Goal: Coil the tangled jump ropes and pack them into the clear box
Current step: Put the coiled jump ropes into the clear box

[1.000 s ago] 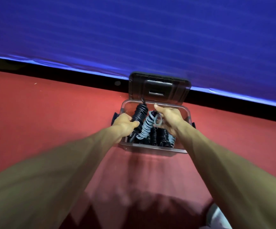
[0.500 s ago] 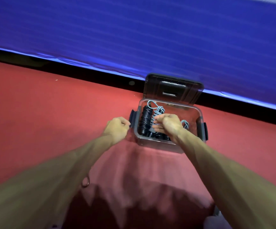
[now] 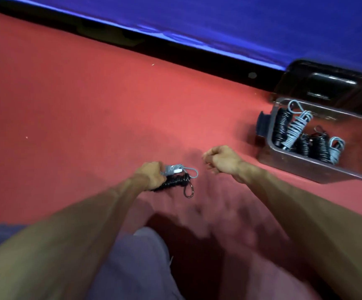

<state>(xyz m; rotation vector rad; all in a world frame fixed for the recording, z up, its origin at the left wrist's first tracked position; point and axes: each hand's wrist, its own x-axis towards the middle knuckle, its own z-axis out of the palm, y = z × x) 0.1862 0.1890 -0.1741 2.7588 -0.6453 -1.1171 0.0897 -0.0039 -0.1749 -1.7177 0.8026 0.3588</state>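
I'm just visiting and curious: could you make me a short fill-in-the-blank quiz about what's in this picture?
1. The left hand grips a black coiled rope above a floor coloured ____.
2. The right hand holds ____.
3. The lid of the clear box is ____.
4. The coiled ropes inside it are black or ____.

Missing words: red; nothing; open; grey.

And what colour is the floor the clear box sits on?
Red. The head view shows the plain red floor under the clear plastic box.
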